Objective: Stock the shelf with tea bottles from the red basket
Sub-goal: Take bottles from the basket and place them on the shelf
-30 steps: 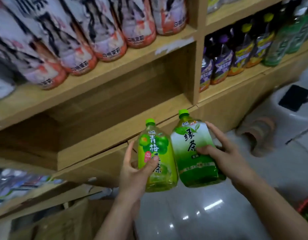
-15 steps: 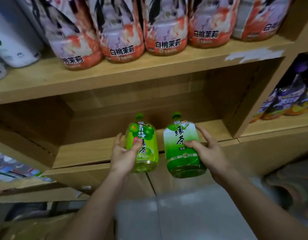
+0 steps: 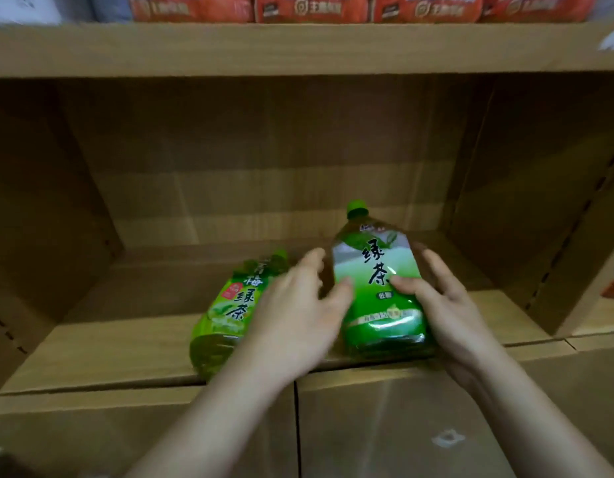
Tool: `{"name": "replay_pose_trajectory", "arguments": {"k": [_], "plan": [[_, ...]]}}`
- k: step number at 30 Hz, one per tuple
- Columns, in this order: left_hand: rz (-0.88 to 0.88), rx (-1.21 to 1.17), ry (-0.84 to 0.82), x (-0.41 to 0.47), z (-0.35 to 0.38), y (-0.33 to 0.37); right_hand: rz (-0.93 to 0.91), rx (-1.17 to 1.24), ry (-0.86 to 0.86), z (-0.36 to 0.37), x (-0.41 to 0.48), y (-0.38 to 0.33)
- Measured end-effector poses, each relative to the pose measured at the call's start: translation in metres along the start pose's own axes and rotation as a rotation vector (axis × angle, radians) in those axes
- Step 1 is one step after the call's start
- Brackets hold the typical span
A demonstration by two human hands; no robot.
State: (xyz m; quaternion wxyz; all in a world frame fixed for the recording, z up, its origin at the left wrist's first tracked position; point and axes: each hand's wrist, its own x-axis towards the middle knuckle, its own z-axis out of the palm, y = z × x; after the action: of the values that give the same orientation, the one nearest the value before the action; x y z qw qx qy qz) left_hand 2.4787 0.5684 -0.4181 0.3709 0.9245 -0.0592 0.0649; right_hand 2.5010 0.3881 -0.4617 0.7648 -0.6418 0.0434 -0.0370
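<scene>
Two tea bottles stand near the front edge of the wooden shelf (image 3: 102, 343). The yellow-green plum green tea bottle (image 3: 226, 312) is on the left, blurred and leaning slightly. My left hand (image 3: 298, 319) hovers just right of it with fingers spread, holding nothing; its thumb lies near the other bottle. The dark green tea bottle (image 3: 378, 291) with a green cap stands upright on the right. My right hand (image 3: 446, 305) grips its right side, thumb on the label and fingers behind. The red basket is out of view.
The shelf bay is deep, with bare board to the left and behind the bottles and wooden side walls (image 3: 539, 201) on both sides. The shelf above (image 3: 298, 46) carries a row of orange-labelled bottles (image 3: 312, 8). Below the shelf edge is a wooden front panel (image 3: 402, 426).
Both bottles went from being held in front of the shelf to resting on its board. My left hand let go of the plum tea bottle and moved right. The view moved closer.
</scene>
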Motion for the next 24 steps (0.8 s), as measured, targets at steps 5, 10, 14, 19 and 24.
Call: {"name": "replay_pose_trajectory", "arguments": {"k": [5, 10, 14, 19, 24], "plan": [[0.041, -0.207, 0.196, 0.024, 0.055, -0.008, -0.234, -0.048, -0.152, 0.004, 0.008, 0.015], [0.265, -0.139, 0.394, 0.028, 0.088, -0.027, -0.457, -0.438, -0.056, 0.003, 0.014, 0.018], [0.451, -0.244, 0.298, 0.02, 0.105, -0.035, -0.55, -0.652, 0.287, 0.024, 0.011, 0.015], [0.44, -0.455, 0.161, 0.029, 0.102, -0.05, -0.587, -0.664, 0.437, 0.036, 0.021, 0.028], [0.38, -0.436, 0.118, 0.024, 0.099, -0.05, -0.654, -0.673, 0.556, 0.046, 0.019, 0.037]]}}
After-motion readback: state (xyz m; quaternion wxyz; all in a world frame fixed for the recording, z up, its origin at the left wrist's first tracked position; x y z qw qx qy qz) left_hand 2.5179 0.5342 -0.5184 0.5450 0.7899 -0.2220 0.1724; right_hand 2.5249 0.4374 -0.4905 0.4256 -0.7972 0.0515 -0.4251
